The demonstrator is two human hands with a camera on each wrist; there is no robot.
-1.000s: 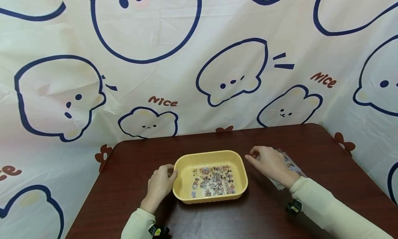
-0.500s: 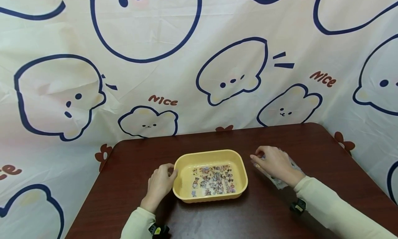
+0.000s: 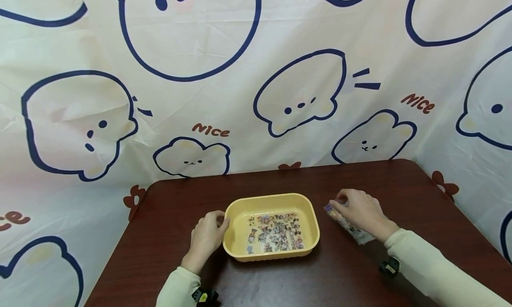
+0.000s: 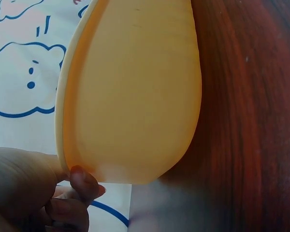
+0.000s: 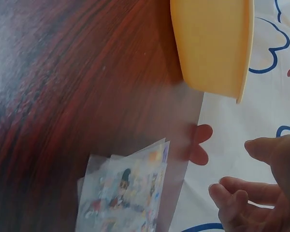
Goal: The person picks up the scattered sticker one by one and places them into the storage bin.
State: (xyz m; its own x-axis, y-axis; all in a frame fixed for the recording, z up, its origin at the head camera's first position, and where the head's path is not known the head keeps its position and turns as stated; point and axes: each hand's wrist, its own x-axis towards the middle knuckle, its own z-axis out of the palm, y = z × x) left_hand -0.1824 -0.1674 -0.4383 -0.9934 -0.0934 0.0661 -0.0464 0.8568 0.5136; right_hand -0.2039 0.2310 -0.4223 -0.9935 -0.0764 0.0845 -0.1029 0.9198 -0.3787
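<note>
My left hand (image 3: 206, 238) grips the left rim of a yellow plastic basin (image 3: 264, 202) on the table. In the left wrist view, the fingers (image 4: 84, 181) close on the basin's (image 4: 135, 96) rim at one end. A sheet of small cartoon stickers (image 3: 276, 231) lies inside the basin. My right hand (image 3: 362, 211) is over a small pile of clear sticker sheets (image 3: 352, 229) to the right, covering part of it. In the right wrist view, that hand's (image 5: 261, 186) thumb and fingers are spread apart with nothing between them, and the sheets (image 5: 123, 193) lie beside it.
The dark reddish-brown table (image 3: 276, 282) has rounded far corners. Behind it hangs a white cloth (image 3: 240, 98) printed with bear outlines. A black band (image 3: 390, 266) sits at my right wrist and another band (image 3: 204, 296) at my left.
My right hand has shifted right across the sticker sheets, uncovering their left end with a purple patch. The left hand and the basin stay in place.
</note>
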